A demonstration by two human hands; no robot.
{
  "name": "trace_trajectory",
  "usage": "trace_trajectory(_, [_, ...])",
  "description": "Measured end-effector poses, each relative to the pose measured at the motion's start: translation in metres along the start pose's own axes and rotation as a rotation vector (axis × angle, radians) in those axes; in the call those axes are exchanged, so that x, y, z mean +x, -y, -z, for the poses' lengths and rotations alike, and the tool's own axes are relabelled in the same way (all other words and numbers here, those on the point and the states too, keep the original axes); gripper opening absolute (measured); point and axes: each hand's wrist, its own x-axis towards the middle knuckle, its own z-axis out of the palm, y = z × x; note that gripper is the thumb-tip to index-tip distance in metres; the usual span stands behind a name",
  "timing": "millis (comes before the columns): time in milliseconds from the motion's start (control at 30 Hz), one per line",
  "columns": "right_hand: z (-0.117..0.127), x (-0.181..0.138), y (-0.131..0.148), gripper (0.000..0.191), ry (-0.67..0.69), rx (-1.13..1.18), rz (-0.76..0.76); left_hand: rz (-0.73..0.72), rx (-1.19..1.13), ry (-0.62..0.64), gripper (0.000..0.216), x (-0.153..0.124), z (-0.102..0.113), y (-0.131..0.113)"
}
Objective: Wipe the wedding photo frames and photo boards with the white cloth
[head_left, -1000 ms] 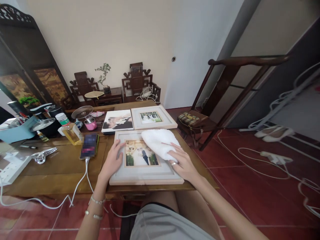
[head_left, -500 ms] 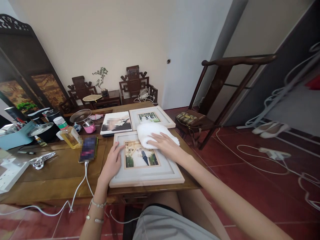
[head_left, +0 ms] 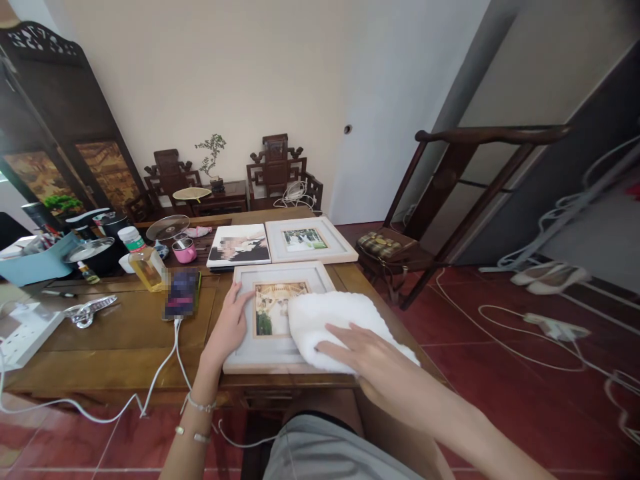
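Note:
A light wooden picture frame [head_left: 320, 270] with a wide white mat lies flat near the table's front edge. My left hand [head_left: 231, 327] holds its left side, thumb over the front. My right hand [head_left: 357, 350] presses a folded white towel [head_left: 345, 310] onto the frame's lower right, fingers bent over the fabric. Under the towel, the right part of the small photo [head_left: 270, 313] and the frame's lower right corner are hidden.
Behind lie a second frame [head_left: 343, 248] and a photo panel [head_left: 240, 243]. To the left are a charging phone [head_left: 181, 293], a bottle [head_left: 145, 263], a pink cup [head_left: 185, 252], a silver clip [head_left: 90, 310] and a power strip [head_left: 33, 333]. A wooden chair [head_left: 440, 180] stands at right.
My right hand and the towel have slid from the frame's upper right down to its lower right, uncovering the top edge. My left hand stays at the left side.

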Motion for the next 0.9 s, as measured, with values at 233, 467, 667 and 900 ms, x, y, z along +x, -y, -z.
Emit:
trace_trajectory(233, [-0.035,0.073,-0.077,0.071,-0.142,-0.085,-0.175,-0.040,0.016,0.047,0.051,0.001,0.001,0.005])
trace_trajectory(467, [-0.030,0.074,-0.062,0.069,0.018,-0.159,-0.065,-0.006,0.030,0.026,0.050,0.002,0.000,0.006])
trace_trajectory(667, [0.004,0.010,0.005,0.079,0.147,-0.013,0.010,-0.004,0.008,-0.038,0.047,0.001,-0.004,0.006])
trace_trajectory(900, [-0.004,0.021,0.003,0.079,0.126,0.004,-0.020,0.020,0.023,-0.014,0.045,0.000,-0.001,0.004])
